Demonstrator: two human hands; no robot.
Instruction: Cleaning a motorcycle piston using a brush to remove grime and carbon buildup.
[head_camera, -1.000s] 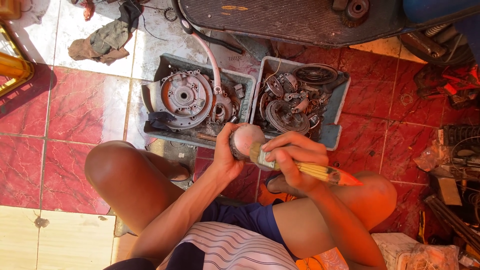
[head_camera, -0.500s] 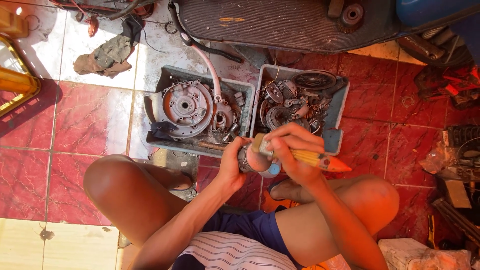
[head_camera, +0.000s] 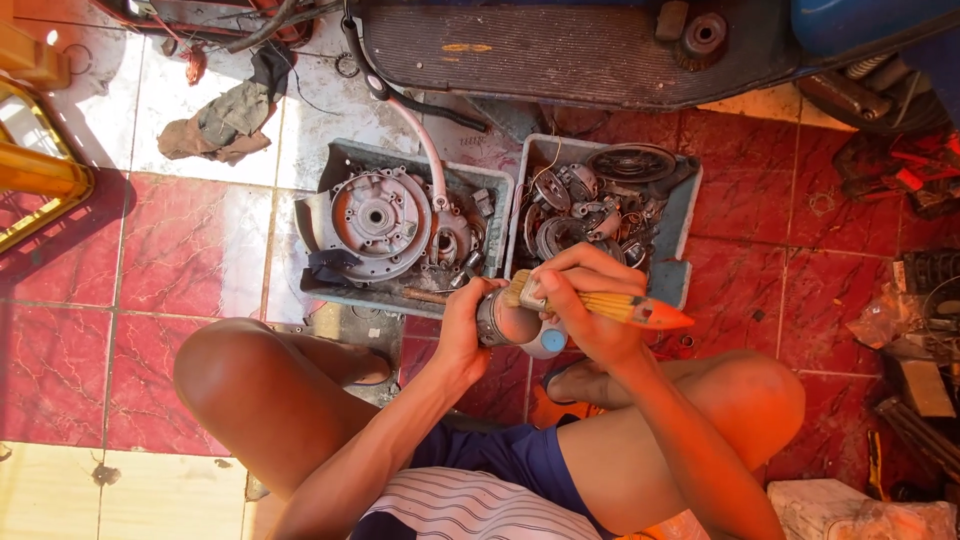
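Brushing piston (head_camera: 497, 318) (lower than before)

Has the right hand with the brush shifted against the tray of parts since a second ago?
Cannot tell. The right hand holds the brush at the tray's near edge as before; the camera itself moved.

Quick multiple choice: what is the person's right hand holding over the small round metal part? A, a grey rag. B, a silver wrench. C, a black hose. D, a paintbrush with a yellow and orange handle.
D: the right hand grips a paintbrush with a yellow and orange handle, its bristles resting on the small round metal part held in the left hand.
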